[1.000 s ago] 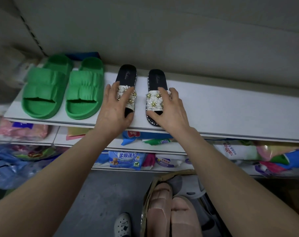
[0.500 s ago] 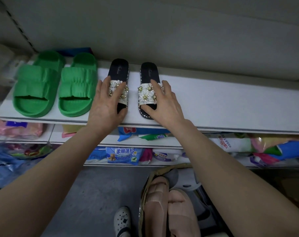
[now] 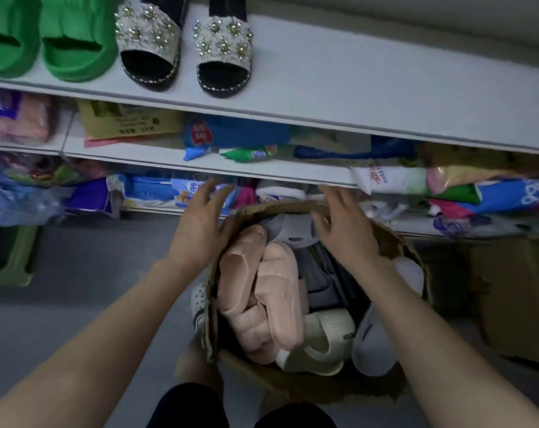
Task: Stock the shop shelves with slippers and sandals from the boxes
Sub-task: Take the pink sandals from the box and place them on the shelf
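On the top shelf [image 3: 370,88], from the left, a green pair [image 3: 43,41] sits beside a beaded black pair [image 3: 185,47], toes at the front edge. Below, over the floor, the left hand [image 3: 200,230] hangs open with fingers spread, holding nothing, just beside the box [image 3: 394,242]. Inside the box lie pink slippers [image 3: 262,291], a cream one [image 3: 323,338] and grey ones. The right hand [image 3: 345,227], also open and empty, hovers over the box's far rim.
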`<state>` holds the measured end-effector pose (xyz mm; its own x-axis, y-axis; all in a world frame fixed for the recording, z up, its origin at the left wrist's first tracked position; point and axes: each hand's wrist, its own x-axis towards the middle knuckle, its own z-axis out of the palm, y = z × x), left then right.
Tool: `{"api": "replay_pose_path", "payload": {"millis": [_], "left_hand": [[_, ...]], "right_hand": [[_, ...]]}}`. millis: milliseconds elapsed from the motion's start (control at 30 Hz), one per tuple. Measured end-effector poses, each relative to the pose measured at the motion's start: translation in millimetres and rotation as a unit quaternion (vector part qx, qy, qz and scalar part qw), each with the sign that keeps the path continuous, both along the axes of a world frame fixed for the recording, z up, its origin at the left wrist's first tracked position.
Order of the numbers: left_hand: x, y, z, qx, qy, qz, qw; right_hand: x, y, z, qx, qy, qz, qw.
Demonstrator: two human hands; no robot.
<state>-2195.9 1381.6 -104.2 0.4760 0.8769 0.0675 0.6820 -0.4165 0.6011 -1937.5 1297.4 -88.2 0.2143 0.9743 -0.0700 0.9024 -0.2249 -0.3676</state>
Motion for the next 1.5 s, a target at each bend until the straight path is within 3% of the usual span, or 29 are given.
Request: {"api": "replay_pose_path", "payload": {"millis": [133, 233, 533, 667, 767, 833, 933, 1000, 1067, 1133, 1200, 1300, 1333, 1367, 1433, 1500], "left_hand": [[14.4, -87.8, -42.7, -0.108, 0.047, 0.016, 0.993], [16.8, -129.1, -73.5, -0.155, 0.107, 0.024, 0.982], [16.5, -159.8, -97.8, -0.175, 0.133, 0.059, 0.974], [17.6, -163.6, -90.9, -0.163, 0.1, 0.073, 0.979], [34.5, -165.8, -66.3, -0.132, 0.063, 0.139, 0.979], [51.8, -165.5, -49.0, -0.179, 0.014, 0.178, 0.968], [76.3, -159.2, -29.3, -0.348, -0.071, 0.208, 0.912], [90.7, -152.8, -17.8, -0.469, -0.25, 0.272, 0.802], [96.4, -143.9, -9.1, -0.51, -0.409, 0.321, 0.685], [90.0, -133.2, -9.8, -0.486, -0.484, 0.351, 0.637], [76.1, -125.2, -16.7, -0.462, -0.506, 0.386, 0.618], [42.5, -116.5, -22.6, -0.387, -0.488, 0.456, 0.635], [27.5, -114.7, -22.8, -0.368, -0.475, 0.466, 0.649], [11.8, -113.9, -23.0, -0.352, -0.467, 0.466, 0.664], [-20.0, -116.1, -27.2, -0.332, -0.448, 0.461, 0.69], [-43.8, -121.6, -33.4, -0.333, -0.418, 0.469, 0.703]], "right_hand": [[-3.6, -66.7, -49.0, -0.104, 0.099, -0.036, 0.989], [-13.3, -70.1, -80.8, -0.176, 0.143, -0.041, 0.973], [-39.1, -18.0, -128.0, -0.274, 0.218, -0.097, 0.932], [-7.7, -34.0, -84.9, -0.221, 0.193, -0.149, 0.944], [17.8, -57.9, -38.5, -0.09, 0.266, -0.233, 0.931], [21.6, -70.8, -16.9, -0.016, 0.352, -0.258, 0.9], [8.5, -80.6, -7.9, 0.019, 0.52, -0.314, 0.794], [-8.8, -81.7, -7.5, 0.002, 0.584, -0.339, 0.738], [-26.6, -83.1, -10.5, -0.021, 0.603, -0.33, 0.726], [-39.8, -81.6, -13.9, -0.055, 0.603, -0.314, 0.731], [-46.8, -74.6, -18.7, -0.12, 0.595, -0.283, 0.743], [-51.2, -57.6, -29.3, -0.202, 0.6, -0.233, 0.738], [-50.8, -50.8, -38.0, -0.204, 0.582, -0.232, 0.752], [-48.7, -42.2, -49.9, -0.202, 0.522, -0.209, 0.802], [-47.2, -23.5, -76.6, -0.202, 0.316, -0.067, 0.925], [-56.5, -5.2, -96.0, -0.207, 0.185, 0.073, 0.958]]}}
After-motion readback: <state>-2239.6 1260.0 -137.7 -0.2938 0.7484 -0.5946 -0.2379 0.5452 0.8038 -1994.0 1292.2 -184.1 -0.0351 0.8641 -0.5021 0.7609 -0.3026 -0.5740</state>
